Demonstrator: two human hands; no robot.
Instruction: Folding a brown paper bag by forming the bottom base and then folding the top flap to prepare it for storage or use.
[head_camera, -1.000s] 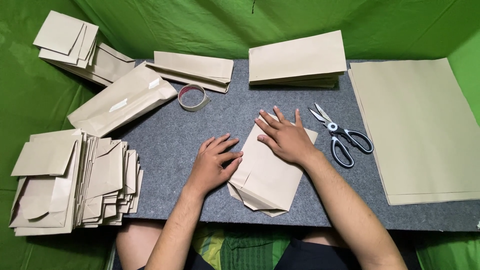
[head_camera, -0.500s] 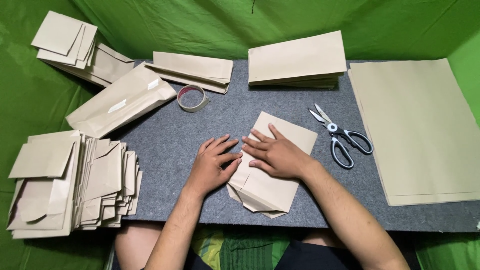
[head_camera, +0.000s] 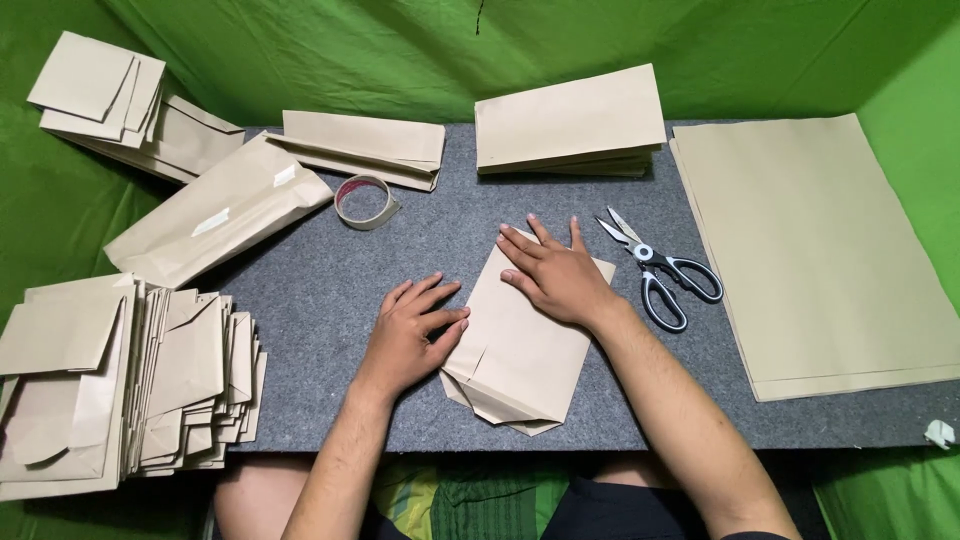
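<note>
Flat hands pin a folded paper bag

Nearest, the left hand (head_camera: 410, 335) and right hand (head_camera: 555, 275) lie open-palmed on the folded brown paper bag (head_camera: 520, 350) mid-mat, pressing its creases flat, gripping nothing. Scissors (head_camera: 660, 275) and tape roll (head_camera: 365, 202) wait beyond.

Single head-mounted view, looking steeply down from above the seated person's lap onto the grey desk (head_camera: 330, 290). The camera faces forward, away from the body: forearms enter from the bottom edge, the green backdrop (head_camera: 400, 50) closes the top. Range is close, about arm's reach; the whole desk fits in frame, its near edge running along the lower part of the frame above the knees. Left hand (head_camera: 412, 335) and right hand (head_camera: 555, 275) lie near centre. No second view shares the scene
</note>
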